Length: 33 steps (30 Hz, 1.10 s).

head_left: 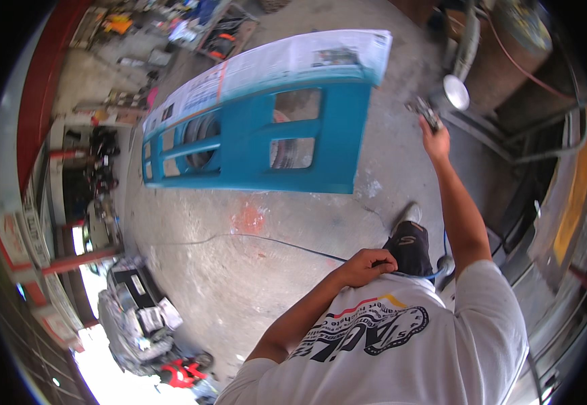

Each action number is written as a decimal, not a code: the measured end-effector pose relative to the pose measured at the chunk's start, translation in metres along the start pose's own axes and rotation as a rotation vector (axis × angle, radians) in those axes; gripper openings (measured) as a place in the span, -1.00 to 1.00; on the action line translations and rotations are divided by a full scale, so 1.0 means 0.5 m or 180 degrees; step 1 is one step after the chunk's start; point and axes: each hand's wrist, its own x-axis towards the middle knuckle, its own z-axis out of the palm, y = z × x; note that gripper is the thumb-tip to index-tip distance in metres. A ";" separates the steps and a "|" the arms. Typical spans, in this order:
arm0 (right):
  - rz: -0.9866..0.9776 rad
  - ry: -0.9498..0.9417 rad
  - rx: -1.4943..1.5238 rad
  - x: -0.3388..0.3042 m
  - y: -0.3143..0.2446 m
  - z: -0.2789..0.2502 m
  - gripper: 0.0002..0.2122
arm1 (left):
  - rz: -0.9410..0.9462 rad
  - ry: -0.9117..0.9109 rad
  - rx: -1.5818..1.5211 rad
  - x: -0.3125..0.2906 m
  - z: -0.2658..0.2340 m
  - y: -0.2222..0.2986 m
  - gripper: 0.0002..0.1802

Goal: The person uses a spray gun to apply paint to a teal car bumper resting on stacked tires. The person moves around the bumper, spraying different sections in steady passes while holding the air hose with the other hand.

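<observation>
A: How is the room around the panel (260, 135) laid out?

B: The teal panel is seen standing on its long edge on the concrete floor (239, 270), its upper edge covered by newspaper (273, 64). Bare concrete is left open between its lower edge and the person's shoe (408, 216). That stretch is crossed only by a thin cable (253, 237), and a reddish stain (248, 219) is seen on it. To the left the floor is bounded by a red pillar and cluttered stands; a paper-wrapped bulk (135, 317) is parked at lower left. To the right the space is closed in by a metal frame and pipes (469, 40).

A: Where is the spray gun (435, 108)?

B: It is held up at upper right, just beyond the panel's right edge and well apart from it, with its round shiny cup (455, 91) beside the pipes.

A: And the right hand (435, 138)?

B: The arm is stretched out straight, forward and upward. The grip is closed around the gun's handle.

A: The left hand (368, 264)?

B: The elbow is bent and the hand is drawn in against the waist. The fingers are curled shut on a blue hose (423, 275), which is led across the front of the white shirt (401, 344).
</observation>
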 end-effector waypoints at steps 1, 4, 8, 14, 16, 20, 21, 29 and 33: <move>-0.0138 -0.0159 0.0129 -0.073 -0.021 -0.005 -0.56 | -0.0089 0.0317 -0.0165 -0.027 0.004 -0.027 -0.80; -0.0798 -0.0401 0.0388 -0.251 0.019 -0.017 -0.65 | -0.0001 0.0768 -0.0253 -0.095 -0.010 -0.060 -0.78; -0.0860 -0.1146 -0.0053 -0.516 0.016 -0.012 -0.71 | -0.0051 0.1512 -0.0032 -0.225 0.012 -0.193 -0.72; -0.1095 -0.2067 -0.0180 -0.817 0.045 0.024 -0.65 | -0.0016 0.2004 0.1396 -0.388 0.072 -0.571 -0.58; -0.1206 -0.2546 -0.0498 -0.915 0.020 0.038 -0.66 | 0.0081 0.2112 0.0668 -0.490 0.094 -0.521 -0.59; -0.1185 -0.3245 -0.0476 -1.035 -0.059 0.062 -0.67 | 0.1454 0.1802 -0.0037 -0.721 0.145 -0.100 -0.58; -0.0952 -0.3359 0.0064 -1.039 -0.022 0.095 -0.64 | 0.2148 0.1652 0.0025 -0.765 0.154 -0.011 -0.58; -0.1973 -0.3602 -0.1329 -1.157 -0.151 0.206 -0.55 | 0.6177 0.0643 -0.0441 -0.892 0.270 0.245 -0.60; -0.1991 -0.4078 -0.1386 -1.181 -0.175 0.275 -0.55 | 0.5710 0.1008 -0.1114 -0.961 0.271 0.234 -0.71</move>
